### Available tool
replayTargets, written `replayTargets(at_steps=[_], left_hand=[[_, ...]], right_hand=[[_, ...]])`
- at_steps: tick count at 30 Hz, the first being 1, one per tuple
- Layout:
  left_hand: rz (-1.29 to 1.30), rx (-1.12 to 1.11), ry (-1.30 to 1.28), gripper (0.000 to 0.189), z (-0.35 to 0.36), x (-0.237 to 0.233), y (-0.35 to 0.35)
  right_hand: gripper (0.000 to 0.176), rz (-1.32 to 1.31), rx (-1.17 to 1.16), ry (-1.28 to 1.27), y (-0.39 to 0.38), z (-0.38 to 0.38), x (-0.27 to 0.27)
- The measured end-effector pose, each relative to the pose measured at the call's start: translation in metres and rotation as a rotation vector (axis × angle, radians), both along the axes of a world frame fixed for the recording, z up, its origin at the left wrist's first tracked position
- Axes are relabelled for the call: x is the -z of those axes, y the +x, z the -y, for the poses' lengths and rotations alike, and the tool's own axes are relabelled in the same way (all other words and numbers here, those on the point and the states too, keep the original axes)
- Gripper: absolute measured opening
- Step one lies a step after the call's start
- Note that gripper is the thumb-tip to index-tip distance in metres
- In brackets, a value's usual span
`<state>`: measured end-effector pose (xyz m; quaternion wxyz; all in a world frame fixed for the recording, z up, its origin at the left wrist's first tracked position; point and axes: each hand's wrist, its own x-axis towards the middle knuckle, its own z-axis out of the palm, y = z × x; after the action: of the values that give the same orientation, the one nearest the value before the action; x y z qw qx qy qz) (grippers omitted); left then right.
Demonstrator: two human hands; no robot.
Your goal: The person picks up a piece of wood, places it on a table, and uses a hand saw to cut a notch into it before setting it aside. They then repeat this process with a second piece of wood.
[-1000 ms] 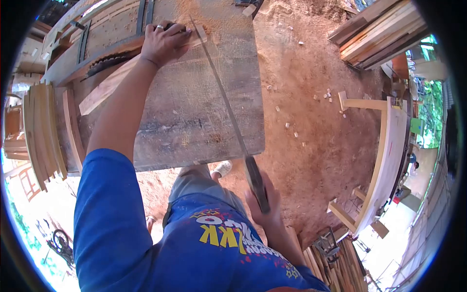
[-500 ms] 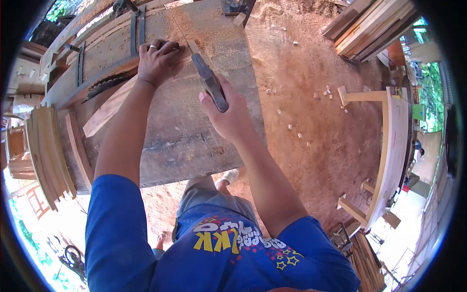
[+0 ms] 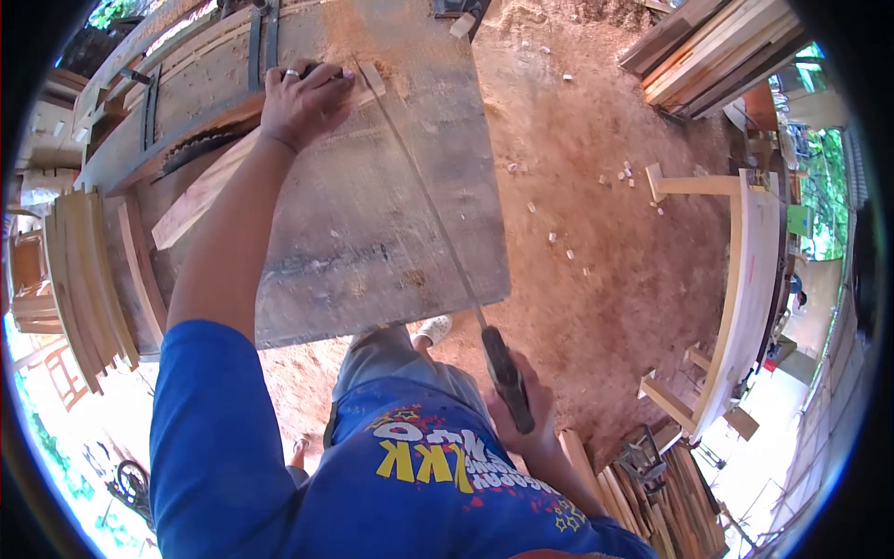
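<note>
Underfoot, the sawdust floor (image 3: pixel 615 279) spreads red-brown to my right, and the big wooden counter (image 3: pixel 372 242) fills the space ahead of me, dusted with sawdust at its far end. A stack of curved boards (image 3: pixel 79 270) stands by its left edge, and a pile of planks (image 3: pixel 717 56) lies at the far right of the floor. On the counter a long wood strip (image 3: pixel 205 191) lies slantwise, just beside the toothed circular blade (image 3: pixel 200 149) showing in the counter's slot. My handsaw (image 3: pixel 428 214) runs from the strip's far end back across the counter and past its near edge. My left hand (image 3: pixel 303 98) clamps the strip down, fingers curled over it right next to the saw's tip. My right hand (image 3: pixel 531 424) is wrapped tight round the dark saw handle, off the counter, close to my hip. Small offcuts (image 3: pixel 559 240) dot the floor
</note>
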<state>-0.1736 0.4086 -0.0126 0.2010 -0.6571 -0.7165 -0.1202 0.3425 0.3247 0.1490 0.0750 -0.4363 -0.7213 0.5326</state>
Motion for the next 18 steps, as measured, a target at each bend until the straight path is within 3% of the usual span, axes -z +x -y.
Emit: replayTargets(at_steps=[4,8,10,14,18], left_hand=[[0.024,-0.003,-0.011,0.041,-0.003,-0.002,0.001],[0.028,0.024,0.029,0.04,-0.003,0.005,-0.005],[0.041,0.016,-0.001,0.042,-0.002,-0.001,0.0],[0.012,-0.012,-0.045,0.043,0.001,-0.002,0.001],[0.007,-0.017,-0.002,0.041,-0.003,0.002,-0.002]], right_hand=[[0.059,-0.144,-0.035,0.141,-0.121,-0.08,0.096],[0.054,-0.216,-0.008,0.095,-0.234,-0.134,0.09],[0.051,-0.191,0.015,-0.029,-0.243,-0.138,0.068],[0.055,-0.201,0.006,0.051,-0.239,-0.131,0.073],[0.06,-0.154,-0.045,0.13,-0.149,-0.089,0.072]])
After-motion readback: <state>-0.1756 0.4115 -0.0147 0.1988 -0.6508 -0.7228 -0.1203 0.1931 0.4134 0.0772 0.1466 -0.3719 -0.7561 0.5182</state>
